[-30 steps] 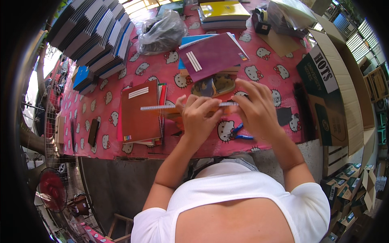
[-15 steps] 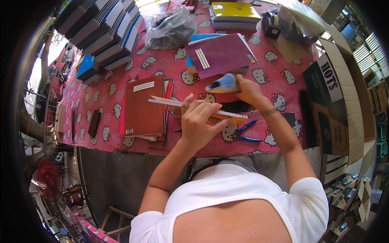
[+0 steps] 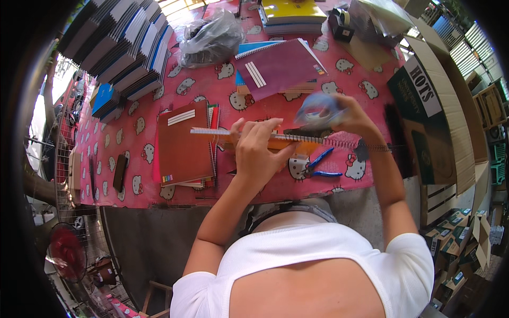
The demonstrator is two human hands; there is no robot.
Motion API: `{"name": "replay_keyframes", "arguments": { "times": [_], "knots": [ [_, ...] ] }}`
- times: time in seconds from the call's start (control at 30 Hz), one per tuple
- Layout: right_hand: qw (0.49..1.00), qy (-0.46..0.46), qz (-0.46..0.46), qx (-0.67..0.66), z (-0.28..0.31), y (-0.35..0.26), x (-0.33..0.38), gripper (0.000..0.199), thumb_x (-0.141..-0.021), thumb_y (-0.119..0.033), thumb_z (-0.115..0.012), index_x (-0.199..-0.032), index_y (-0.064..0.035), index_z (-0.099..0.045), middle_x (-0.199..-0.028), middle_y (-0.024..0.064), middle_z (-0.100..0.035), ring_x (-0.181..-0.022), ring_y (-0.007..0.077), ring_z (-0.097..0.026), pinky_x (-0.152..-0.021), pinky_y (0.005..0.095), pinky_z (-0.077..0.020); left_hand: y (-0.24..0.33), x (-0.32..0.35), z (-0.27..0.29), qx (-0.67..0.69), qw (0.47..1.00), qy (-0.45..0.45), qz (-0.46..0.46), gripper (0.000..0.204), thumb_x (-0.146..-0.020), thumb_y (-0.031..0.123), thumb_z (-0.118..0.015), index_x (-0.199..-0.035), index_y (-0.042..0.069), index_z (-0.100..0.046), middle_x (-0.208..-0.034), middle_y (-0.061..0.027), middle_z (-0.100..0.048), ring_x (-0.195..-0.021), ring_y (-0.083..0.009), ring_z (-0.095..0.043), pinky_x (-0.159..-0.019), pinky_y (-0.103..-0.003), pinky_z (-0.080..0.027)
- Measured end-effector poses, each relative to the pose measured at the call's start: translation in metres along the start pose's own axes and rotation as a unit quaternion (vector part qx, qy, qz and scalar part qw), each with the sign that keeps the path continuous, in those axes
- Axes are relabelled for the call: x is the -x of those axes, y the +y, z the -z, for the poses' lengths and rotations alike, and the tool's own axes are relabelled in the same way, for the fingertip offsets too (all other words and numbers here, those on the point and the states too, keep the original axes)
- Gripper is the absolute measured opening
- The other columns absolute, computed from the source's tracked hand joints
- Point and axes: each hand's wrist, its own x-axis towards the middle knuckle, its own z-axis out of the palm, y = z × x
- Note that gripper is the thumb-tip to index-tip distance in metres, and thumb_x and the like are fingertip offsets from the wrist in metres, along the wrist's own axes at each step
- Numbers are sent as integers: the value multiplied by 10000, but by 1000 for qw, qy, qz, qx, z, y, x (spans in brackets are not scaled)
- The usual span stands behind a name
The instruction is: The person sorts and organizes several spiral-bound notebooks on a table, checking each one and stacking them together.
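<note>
Large dark capitals on white label (image 3: 422,88), carton (image 3: 436,132); paler print below. Tiny multicolour lettering: brown notebook (image 3: 185,146), purple notebook (image 3: 286,68) covers.

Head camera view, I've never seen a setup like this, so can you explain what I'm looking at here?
There's no robot: a person is working barehanded, seen from a wide camera on their head that looks down and bends straight edges. The left hand holds an orange notebook edge-on. The right hand holds a blue thing, too blurred to name. A wire coil runs from the notebook past that wrist. On the pink tablecloth lie blue pliers, a notebook pile with a brown cover on top, a purple notebook and a plastic bag.
</note>
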Motion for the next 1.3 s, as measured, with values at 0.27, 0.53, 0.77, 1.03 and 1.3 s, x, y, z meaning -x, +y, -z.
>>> {"name": "replay_keyframes", "arguments": {
  "times": [0.27,0.53,0.77,1.03,1.3],
  "knots": [
    [905,-32,-106,-411,-4,-35,-24,491,-638,5,-713,-1120,-3,-617,-998,44,-674,-914,142,-632,-811,278,-502,-25,-7,26,-97,995,-19,12,284,-573,327,-851,-742,157,-698,-1061,1,-639,-1104,-210,-523,-1068,-532,-139],
    [926,-52,73,-367,-29,-39,-48,493,-611,43,-726,-1091,-10,-629,-1006,81,-665,-892,185,-650,-747,346,-557,-46,0,45,-132,990,-14,38,330,-565,395,-847,-748,163,-700,-1145,-21,-591,-1179,-250,-455,-1060,-619,-76],
    [992,-13,80,95,-51,-32,-90,515,-615,29,-717,-1119,7,-616,-1005,100,-672,-881,204,-652,-718,342,-554,-60,1,61,-152,985,-4,79,370,-547,424,-854,-761,164,-702,-1233,-39,-532,-1213,-280,-430,-1065,-617,-77],
    [913,-103,242,-312,-68,-53,-127,535,-620,84,-699,-1142,4,-613,-1027,83,-675,-889,137,-619,-778,275,-511,-93,9,70,-33,992,85,82,485,-562,288,-894,-930,83,-655,-1177,-103,-554,-1093,-295,-535,-923,-399,-435],
    [957,-74,202,-195,-80,-78,-131,547,-592,-30,-754,-1121,-62,-616,-967,98,-687,-887,199,-656,-758,345,-526,-110,23,69,350,897,149,227,377,-782,-8,-739,-1131,6,-594,-1069,-71,-641,-980,-127,-617,-837,-257,-523]
  ]
}}
